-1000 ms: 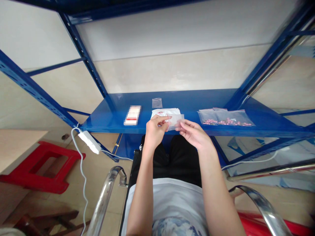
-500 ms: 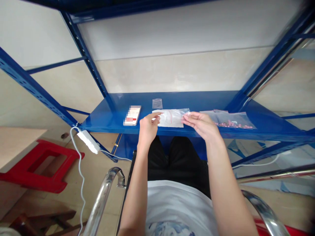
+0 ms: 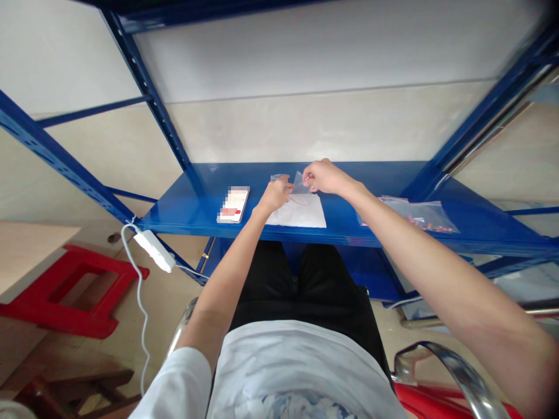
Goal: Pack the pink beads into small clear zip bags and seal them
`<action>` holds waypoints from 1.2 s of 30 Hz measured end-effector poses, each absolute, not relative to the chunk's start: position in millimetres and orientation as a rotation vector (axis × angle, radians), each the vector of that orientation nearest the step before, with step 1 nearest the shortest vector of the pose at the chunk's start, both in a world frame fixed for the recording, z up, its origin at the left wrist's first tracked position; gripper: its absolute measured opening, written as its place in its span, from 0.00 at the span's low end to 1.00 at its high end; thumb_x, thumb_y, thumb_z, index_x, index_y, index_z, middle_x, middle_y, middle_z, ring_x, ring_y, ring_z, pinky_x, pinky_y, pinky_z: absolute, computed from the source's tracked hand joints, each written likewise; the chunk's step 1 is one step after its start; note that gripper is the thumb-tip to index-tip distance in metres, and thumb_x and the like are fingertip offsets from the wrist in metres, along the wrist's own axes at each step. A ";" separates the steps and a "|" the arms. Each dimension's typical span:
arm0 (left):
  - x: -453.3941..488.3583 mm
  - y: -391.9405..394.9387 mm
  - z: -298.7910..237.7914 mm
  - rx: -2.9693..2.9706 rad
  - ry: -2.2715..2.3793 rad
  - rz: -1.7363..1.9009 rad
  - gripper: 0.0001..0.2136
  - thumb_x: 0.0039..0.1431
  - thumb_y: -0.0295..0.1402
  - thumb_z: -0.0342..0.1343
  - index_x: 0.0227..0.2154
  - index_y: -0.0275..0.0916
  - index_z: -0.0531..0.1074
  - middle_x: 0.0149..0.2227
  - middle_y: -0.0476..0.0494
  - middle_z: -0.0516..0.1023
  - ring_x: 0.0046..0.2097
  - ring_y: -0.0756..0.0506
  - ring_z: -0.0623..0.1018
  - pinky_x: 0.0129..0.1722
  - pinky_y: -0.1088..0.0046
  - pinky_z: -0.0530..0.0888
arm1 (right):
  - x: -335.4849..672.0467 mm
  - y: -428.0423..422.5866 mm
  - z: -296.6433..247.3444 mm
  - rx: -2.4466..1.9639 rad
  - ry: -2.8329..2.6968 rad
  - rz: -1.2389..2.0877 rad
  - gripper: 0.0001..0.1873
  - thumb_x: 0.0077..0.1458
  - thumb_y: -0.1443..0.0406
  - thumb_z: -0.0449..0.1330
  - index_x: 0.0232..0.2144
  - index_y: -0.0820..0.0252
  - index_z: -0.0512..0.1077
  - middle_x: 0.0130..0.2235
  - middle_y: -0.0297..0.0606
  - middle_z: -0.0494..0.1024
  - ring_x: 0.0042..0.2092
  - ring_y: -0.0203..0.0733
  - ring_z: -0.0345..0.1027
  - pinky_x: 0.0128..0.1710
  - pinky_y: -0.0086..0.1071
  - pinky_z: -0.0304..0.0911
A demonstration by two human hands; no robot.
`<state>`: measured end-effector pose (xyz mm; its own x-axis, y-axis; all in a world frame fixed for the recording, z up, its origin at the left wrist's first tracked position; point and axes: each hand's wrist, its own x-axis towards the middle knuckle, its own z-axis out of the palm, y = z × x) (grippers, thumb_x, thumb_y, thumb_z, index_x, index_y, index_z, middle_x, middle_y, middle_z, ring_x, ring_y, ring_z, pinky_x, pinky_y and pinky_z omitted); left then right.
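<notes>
As both bare arms stretch forward over a blue steel shelf, the left hand and the right hand come together above it, each closed in a fingertip pinch on an edge of a small clear plastic bag. The bag hangs in the air between them, just above the shelf's front half, its film too thin and glassy to show much detail. Directly beneath it, a white sheet with a thin red line across its upper part lies flat on the shelf, almost touching the heel of the left hand.

Further along the shelf, to the left of the sheet, sits a white box with red markings, its face pixelated. To the right, well apart from the hands, a clear zip bag lies flat, holding small pink pieces, too small to identify.

Below the shelf's left end, a white power strip trails a white cord toward the floor, near a red plastic stool. The person's white T-shirt and black trousers fill the foreground under the shelf's front edge, with a curved chrome chair armrest to the right. A pale tiled wall rises behind the shelf.
</notes>
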<state>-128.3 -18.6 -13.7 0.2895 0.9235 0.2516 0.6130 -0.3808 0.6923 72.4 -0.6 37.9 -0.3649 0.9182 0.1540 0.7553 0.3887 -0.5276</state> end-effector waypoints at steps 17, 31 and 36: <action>-141.9 4.4 -30.9 2.132 1.221 0.868 0.14 0.59 0.21 0.60 0.46 0.33 0.83 0.46 0.37 0.87 0.47 0.43 0.85 0.51 0.69 0.80 | 53.5 -7.4 53.2 -1.517 -2.475 0.292 0.02 0.58 0.65 0.72 0.33 0.58 0.83 0.28 0.41 0.81 0.31 0.45 0.77 0.37 0.33 0.68; -142.2 2.9 -30.3 2.125 1.238 0.872 0.10 0.60 0.20 0.61 0.42 0.33 0.84 0.45 0.38 0.87 0.46 0.43 0.86 0.54 0.67 0.80 | 57.8 -16.5 52.1 -1.499 -2.255 0.551 0.09 0.61 0.63 0.73 0.43 0.60 0.83 0.26 0.38 0.83 0.26 0.44 0.78 0.34 0.35 0.73; -142.3 0.0 -27.1 2.083 1.273 0.847 0.11 0.61 0.21 0.60 0.42 0.33 0.84 0.43 0.38 0.87 0.42 0.44 0.85 0.49 0.67 0.81 | 67.9 -22.3 41.3 -1.370 -2.011 0.787 0.13 0.59 0.57 0.74 0.41 0.60 0.82 0.32 0.42 0.86 0.29 0.45 0.80 0.31 0.35 0.76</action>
